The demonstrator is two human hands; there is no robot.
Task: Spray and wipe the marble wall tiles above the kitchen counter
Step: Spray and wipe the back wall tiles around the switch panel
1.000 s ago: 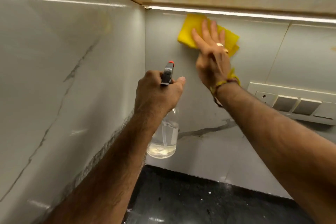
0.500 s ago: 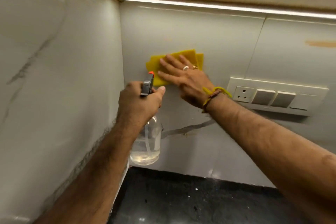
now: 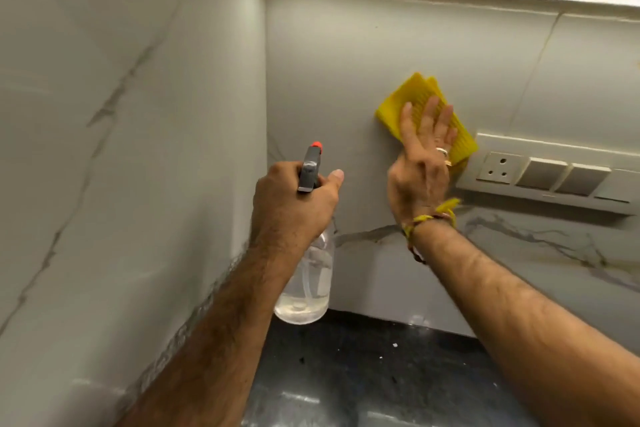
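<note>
Beside the switch panel (image 3: pixel 550 173), the flat right hand (image 3: pixel 420 156) presses a ribbed yellow cloth (image 3: pixel 394 104) to the wall (image 3: pixel 346 55); the left hand (image 3: pixel 294 204) grips a clear spray bottle (image 3: pixel 306 284).

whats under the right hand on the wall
A folded yellow cloth, pressed flat against the marble wall tile by the right hand. The tile surface beneath the cloth is covered, so its condition cannot be seen.
</note>
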